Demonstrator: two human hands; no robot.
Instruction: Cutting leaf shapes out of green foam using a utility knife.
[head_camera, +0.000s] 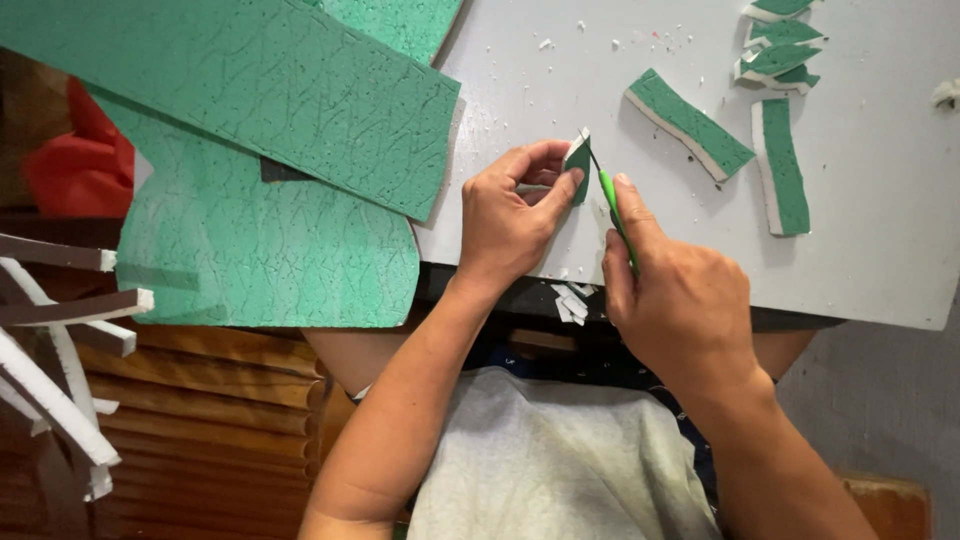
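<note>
My left hand (510, 215) pinches a small green-topped foam piece (578, 158) with a white underside, just above the near edge of the white table (880, 240). My right hand (675, 290) grips a green-handled craft knife (612, 200), index finger along its back, with the thin blade tip touching the small piece. Both hands are close together at the table's front edge.
Large green textured foam sheets (280, 110) overlap at the left, hanging past the table edge. Cut green strips (690, 125) and smaller offcuts (780, 50) lie at the upper right. White scraps (570, 300) sit by the edge. White-edged foam strips (60, 400) stick out at the lower left.
</note>
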